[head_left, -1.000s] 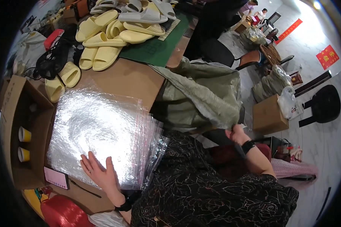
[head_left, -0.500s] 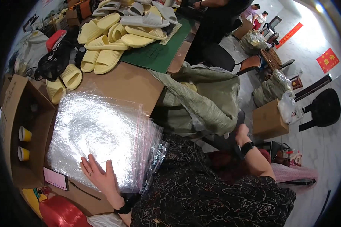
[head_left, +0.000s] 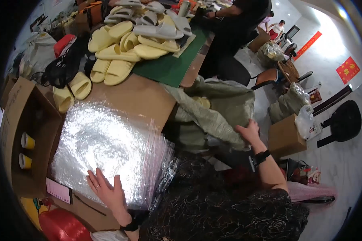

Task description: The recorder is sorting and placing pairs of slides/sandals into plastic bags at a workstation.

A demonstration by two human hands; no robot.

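My left hand (head_left: 106, 190) lies spread, palm down, on a stack of clear plastic bags (head_left: 100, 140) at the table's near left. At the right edge of a green woven sack (head_left: 229, 104), my right hand (head_left: 250, 133) grips the rim between thumb and fingers. The sack stands against the table's right side with its mouth open. A bit of a yellow slipper (head_left: 205, 103) shows inside it; the rest of the contents is hidden. Yellow slippers (head_left: 118, 72) and grey slippers (head_left: 159, 31) are heaped at the table's far side.
A cardboard box (head_left: 12, 120) with two yellow cups stands on its side at the left. Near it lie a phone (head_left: 59, 191) and a red shiny roll (head_left: 62, 227). A green mat (head_left: 169, 66) lies under the slippers. Behind the sack are a chair (head_left: 265, 66) and a carton (head_left: 286, 129).
My right hand has moved up and slightly left, from beside the sack onto its rim. My left hand stays on the bags. The view has shifted slightly.
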